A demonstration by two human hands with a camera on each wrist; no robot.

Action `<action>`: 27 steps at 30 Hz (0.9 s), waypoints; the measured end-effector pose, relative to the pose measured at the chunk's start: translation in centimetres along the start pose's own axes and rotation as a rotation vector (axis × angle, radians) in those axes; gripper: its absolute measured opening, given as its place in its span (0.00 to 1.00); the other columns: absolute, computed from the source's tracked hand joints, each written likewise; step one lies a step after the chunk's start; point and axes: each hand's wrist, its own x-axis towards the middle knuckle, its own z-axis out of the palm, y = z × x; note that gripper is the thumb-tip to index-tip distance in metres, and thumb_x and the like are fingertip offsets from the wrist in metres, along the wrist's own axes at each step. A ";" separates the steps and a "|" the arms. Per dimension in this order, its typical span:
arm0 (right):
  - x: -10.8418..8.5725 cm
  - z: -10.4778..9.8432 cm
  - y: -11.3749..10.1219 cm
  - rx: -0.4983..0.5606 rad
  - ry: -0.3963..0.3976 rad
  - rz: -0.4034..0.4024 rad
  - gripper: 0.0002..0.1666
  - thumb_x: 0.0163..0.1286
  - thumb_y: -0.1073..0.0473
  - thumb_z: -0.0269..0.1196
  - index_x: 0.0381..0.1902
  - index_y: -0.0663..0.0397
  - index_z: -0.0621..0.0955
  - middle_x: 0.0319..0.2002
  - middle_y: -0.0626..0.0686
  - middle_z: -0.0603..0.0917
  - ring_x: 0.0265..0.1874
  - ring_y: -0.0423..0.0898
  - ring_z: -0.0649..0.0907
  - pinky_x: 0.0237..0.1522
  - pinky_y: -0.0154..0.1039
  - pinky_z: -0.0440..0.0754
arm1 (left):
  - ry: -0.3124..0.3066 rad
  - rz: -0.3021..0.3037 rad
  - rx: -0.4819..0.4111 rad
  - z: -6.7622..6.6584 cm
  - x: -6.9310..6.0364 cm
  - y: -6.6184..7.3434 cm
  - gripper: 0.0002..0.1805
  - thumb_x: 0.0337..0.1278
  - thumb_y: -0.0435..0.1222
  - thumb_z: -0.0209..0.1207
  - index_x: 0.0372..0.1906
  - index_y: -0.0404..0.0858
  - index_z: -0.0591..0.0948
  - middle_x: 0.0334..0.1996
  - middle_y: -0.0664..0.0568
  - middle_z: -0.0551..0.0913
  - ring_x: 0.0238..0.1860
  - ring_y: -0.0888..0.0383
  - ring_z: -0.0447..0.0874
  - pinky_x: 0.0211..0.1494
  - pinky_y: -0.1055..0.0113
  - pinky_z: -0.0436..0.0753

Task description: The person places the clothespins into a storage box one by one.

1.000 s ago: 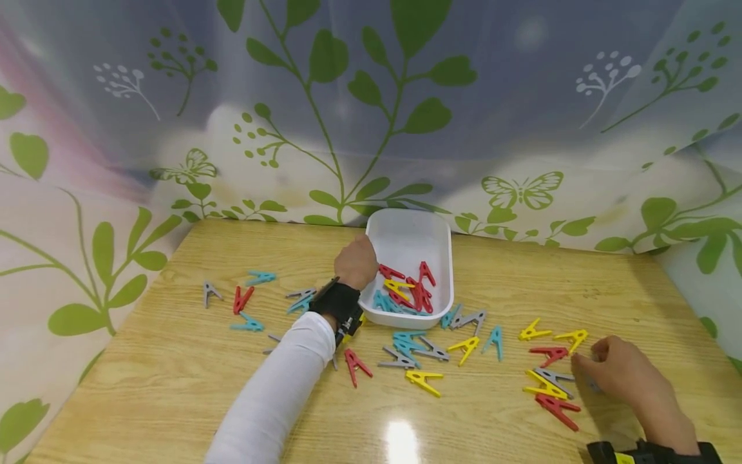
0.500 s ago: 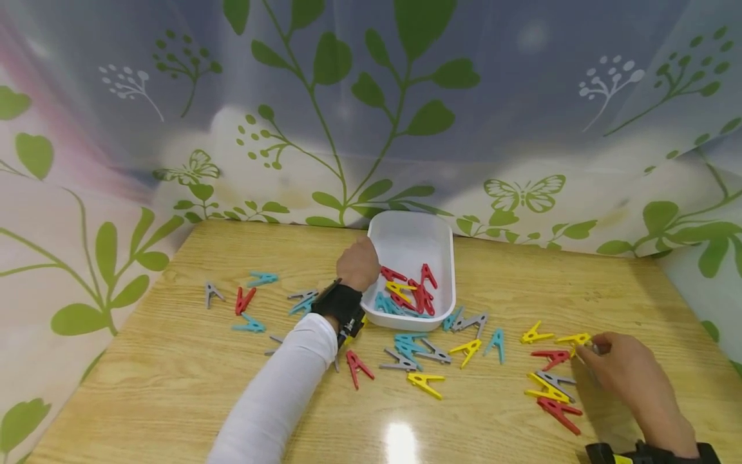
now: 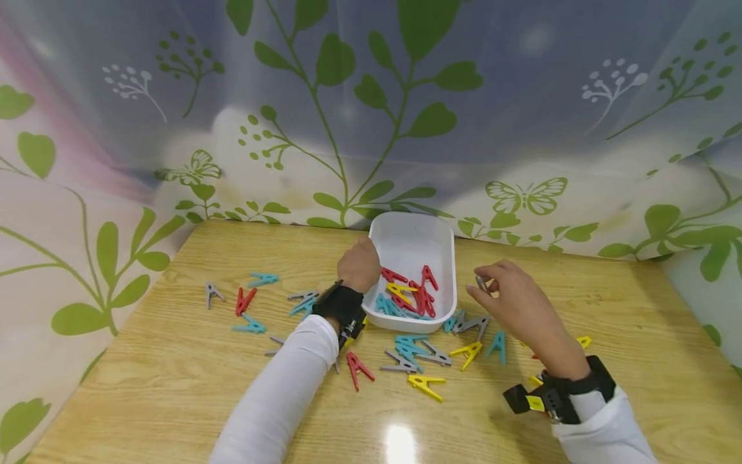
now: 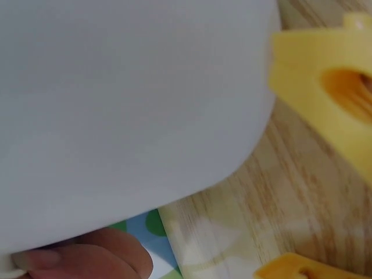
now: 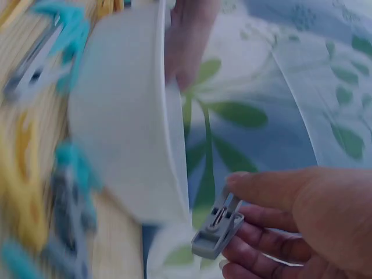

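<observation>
Fingers engaged on both sides, none spread wide. Far left on the table, a loose teal clothespin and red clothespin are left untouched. Left hand: fingers curled at the left rim of the white plastic bin, which is apparently being steadied. Inside, red, yellow and teal clothespins are bunched toward the near end. Front yellow clothespin is seen loose on the table, among others scattered before the bin. Right hand is raised just right of the bin; held gray clothespin is pinched by one end between thumb and fingers, outside the bin, near its rim. Far right, yellow clothespin is partly hidden by the forearm.

Held piece judged light, stiff, springy, not fragile; smooth plastic may twist or slip. Best gripped flat across both legs near the spring; if the handles are squeezed hard, its other end would likely spread. Bin judged light, rigid, best held by rim.
</observation>
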 end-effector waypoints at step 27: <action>1.9 3.1 -1.2 0.092 -0.035 -0.173 0.20 0.70 0.56 0.60 0.57 0.59 0.77 0.51 0.57 0.76 0.44 0.53 0.78 0.42 0.50 0.77 | 0.022 0.001 -0.004 0.0 0.1 -0.2 0.15 0.67 0.36 0.52 0.52 0.30 0.73 0.36 0.42 0.83 0.36 0.46 0.84 0.35 0.55 0.82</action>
